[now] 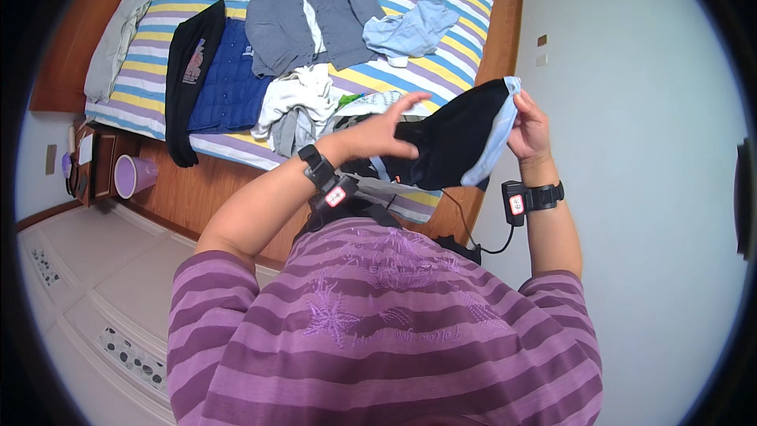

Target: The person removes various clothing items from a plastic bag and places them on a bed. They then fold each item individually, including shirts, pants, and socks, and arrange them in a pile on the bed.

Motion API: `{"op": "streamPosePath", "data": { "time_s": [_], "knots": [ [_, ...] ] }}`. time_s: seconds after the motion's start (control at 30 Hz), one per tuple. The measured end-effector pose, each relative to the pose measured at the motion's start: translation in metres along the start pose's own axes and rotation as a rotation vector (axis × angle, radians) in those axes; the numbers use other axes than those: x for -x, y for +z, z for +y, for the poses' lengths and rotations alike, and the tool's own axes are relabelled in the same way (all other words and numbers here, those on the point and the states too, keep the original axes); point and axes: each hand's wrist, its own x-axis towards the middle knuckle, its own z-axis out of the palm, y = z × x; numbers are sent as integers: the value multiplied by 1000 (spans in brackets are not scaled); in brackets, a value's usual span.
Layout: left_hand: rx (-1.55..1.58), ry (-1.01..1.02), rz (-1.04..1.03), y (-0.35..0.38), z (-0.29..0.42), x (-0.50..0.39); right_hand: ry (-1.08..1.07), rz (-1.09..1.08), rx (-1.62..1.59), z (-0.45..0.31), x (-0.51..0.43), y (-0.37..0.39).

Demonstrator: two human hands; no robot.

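My right hand (529, 133) pinches the upper corner of a black garment (452, 136) along its light blue border (494, 145). The cloth hangs slanting down to the left, partly behind my other hand. My left hand (381, 133) is over the garment's left part, slightly blurred, thumb and fingers spread apart with nothing between them. Whether its thumb touches the cloth is hard to tell. Just beyond lie a white patterned cloth (381, 100) with a green part and a heap of white clothing (304, 94), with a grey cloth (294, 133) at its near side.
A striped bedsheet (145, 71) covers the bed. On it lie a grey-blue jacket (349, 18), a light blue shirt (411, 29), a navy quilted garment (227, 83) and a black printed garment (192, 74). A purple bin (133, 176) stands on the floor; a wall (639, 130) rises at right.
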Motion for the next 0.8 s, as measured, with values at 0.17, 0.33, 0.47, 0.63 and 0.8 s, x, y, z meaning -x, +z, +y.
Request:
{"op": "streamPosePath", "data": {
  "time_s": [0.17,0.33,0.47,0.63,0.8],
  "knots": [
    [-244,191,-30,51,12,-14,-159,263,-264,-8,-7,30],
    [-211,28,269,60,-5,-47,-384,48,-183,-81,-6,77],
    [-347,-92,436,32,6,-55,-391,-289,-291,-191,19,76],
    [164,-195,365,-22,78,-74,-858,215,10,-275,19,26],
    [429,-51,229,-33,146,-91,-760,448,-34,-246,-17,-10]
  ]
}}
